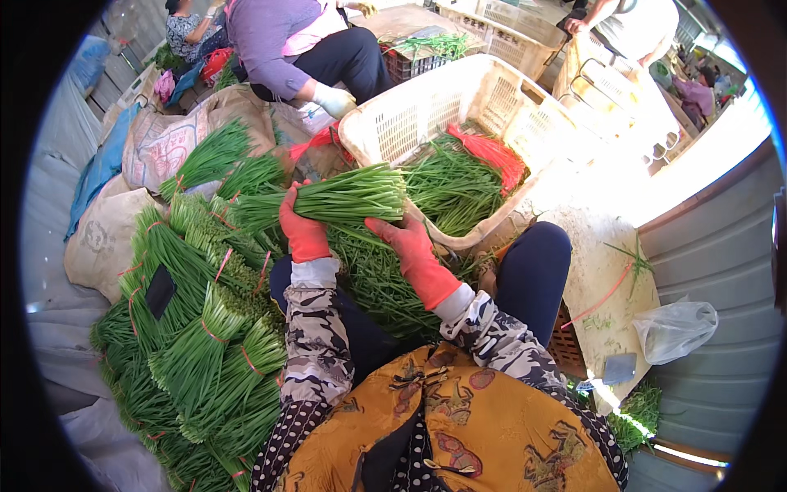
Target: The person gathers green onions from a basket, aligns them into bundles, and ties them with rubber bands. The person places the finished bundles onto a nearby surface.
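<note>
A bunch of garlic chives [353,194] lies nearly level before me, its pale cut ends to the right. My left hand [304,229], in a red rubber glove, grips it around the leafy middle. My right hand [411,249], gloved alike, holds it from below near the cut ends; its fingers are partly hidden behind the stems. Loose chives [387,289] cover the ground between my knees. Just beyond my hands, a pale plastic crate [393,132] contains more loose chives [455,184] and a bundle of red ties [492,157].
Tied chive bunches [209,326] form a large heap on my left, with a black flat object [160,291] on top. Woven sacks [166,141] lie behind it. A board [605,277] and a clear plastic bag [676,331] are at my right. A gloved co-worker [276,49] sits ahead.
</note>
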Demonstrator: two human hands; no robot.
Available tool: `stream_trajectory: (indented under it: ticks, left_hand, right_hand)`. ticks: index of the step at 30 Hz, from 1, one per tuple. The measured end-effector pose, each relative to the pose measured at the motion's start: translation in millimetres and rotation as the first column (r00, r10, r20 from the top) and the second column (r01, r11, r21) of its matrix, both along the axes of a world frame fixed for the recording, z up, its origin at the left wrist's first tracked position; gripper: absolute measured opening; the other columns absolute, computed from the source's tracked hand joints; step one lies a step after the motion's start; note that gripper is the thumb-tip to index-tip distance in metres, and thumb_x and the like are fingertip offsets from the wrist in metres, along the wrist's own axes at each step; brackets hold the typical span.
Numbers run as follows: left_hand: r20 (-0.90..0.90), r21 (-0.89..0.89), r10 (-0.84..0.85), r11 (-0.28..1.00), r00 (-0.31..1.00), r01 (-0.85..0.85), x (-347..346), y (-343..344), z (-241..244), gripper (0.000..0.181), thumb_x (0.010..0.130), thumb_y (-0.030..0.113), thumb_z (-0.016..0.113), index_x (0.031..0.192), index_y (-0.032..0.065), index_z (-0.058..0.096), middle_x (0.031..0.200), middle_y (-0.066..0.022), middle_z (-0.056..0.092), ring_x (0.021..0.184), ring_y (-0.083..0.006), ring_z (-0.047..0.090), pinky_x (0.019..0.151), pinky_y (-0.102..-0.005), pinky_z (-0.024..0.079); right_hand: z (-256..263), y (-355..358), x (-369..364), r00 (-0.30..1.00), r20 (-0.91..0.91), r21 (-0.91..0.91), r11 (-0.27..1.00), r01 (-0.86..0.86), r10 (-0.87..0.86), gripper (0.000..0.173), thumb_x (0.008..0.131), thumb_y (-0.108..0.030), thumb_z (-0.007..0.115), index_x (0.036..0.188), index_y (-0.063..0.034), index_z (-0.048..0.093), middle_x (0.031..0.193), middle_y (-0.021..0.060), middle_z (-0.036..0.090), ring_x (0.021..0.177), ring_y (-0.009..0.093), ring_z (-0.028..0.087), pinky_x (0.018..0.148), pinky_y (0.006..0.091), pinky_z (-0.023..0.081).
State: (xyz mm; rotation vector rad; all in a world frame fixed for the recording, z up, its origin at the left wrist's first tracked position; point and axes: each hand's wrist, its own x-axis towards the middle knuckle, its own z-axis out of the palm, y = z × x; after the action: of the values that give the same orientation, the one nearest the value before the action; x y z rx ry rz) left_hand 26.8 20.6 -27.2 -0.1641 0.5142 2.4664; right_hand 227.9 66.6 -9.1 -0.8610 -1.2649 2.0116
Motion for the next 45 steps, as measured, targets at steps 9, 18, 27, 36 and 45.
stream_trajectory:
  ticks: [9,18,27,36,45]
  left_hand:
    - [0.009,-0.042,0.018,0.999,1.000,-0.017,-13,8,-30,0.014,0.085,0.009,0.054,0.095,-0.0009,0.056,0.099,-0.0177,0.062,0.095,-0.0297,0.060,0.089,-0.0447,0.048]
    - [-0.034,-0.004,-0.041,0.999,0.999,0.041,-11,5,-37,0.014,0.087,0.012,0.052,0.095,0.0007,0.056,0.101,-0.0165,0.062,0.096,-0.0298,0.060,0.089,-0.0448,0.048]
    - [0.078,0.022,-0.010,1.000,0.997,0.008,-24,-3,-27,0.013,0.084,0.014,0.054,0.092,0.0038,0.058,0.096,-0.0135,0.065,0.089,-0.0283,0.063,0.084,-0.0447,0.051]
    - [0.050,-0.019,-0.051,0.998,0.997,0.052,-11,7,-22,0.014,0.087,0.014,0.053,0.094,0.0027,0.057,0.098,-0.0134,0.065,0.093,-0.0294,0.062,0.086,-0.0461,0.050]
    - [0.013,-0.029,-0.005,1.000,1.000,0.006,-14,-1,-31,0.014,0.087,0.013,0.053,0.094,0.0019,0.056,0.097,-0.0132,0.064,0.093,-0.0286,0.061,0.086,-0.0454,0.050]
  right_hand:
    - [1,-4,1,0.978,-0.078,-0.073,0.979,0.189,-0.195,0.028,0.080,-0.012,0.073,0.100,0.0037,0.062,0.090,0.0058,0.066,0.071,0.009,0.059,0.067,0.0230,0.047]
    - [12,-4,6,0.872,-0.359,-0.012,0.936,0.352,-0.332,0.024,0.082,-0.004,0.069,0.104,0.0043,0.064,0.094,0.0035,0.066,0.086,0.012,0.061,0.079,0.0247,0.050]
    - [74,58,140,0.893,-0.195,0.080,0.915,-0.396,0.404,0.023,0.089,-0.012,0.057,0.107,0.0016,0.063,0.106,0.0127,0.066,0.085,0.017,0.066,0.083,0.0298,0.052]
    - [65,25,58,0.983,0.067,0.945,0.326,-0.008,-0.170,0.028,0.077,-0.016,0.071,0.105,-0.0130,0.068,0.111,0.0079,0.063,0.100,0.028,0.058,0.089,0.0381,0.044]
    - [54,19,20,0.887,0.111,0.993,0.023,-0.112,-0.447,0.027,0.071,-0.019,0.073,0.097,-0.0161,0.067,0.103,0.0053,0.059,0.094,0.029,0.055,0.084,0.0430,0.040]
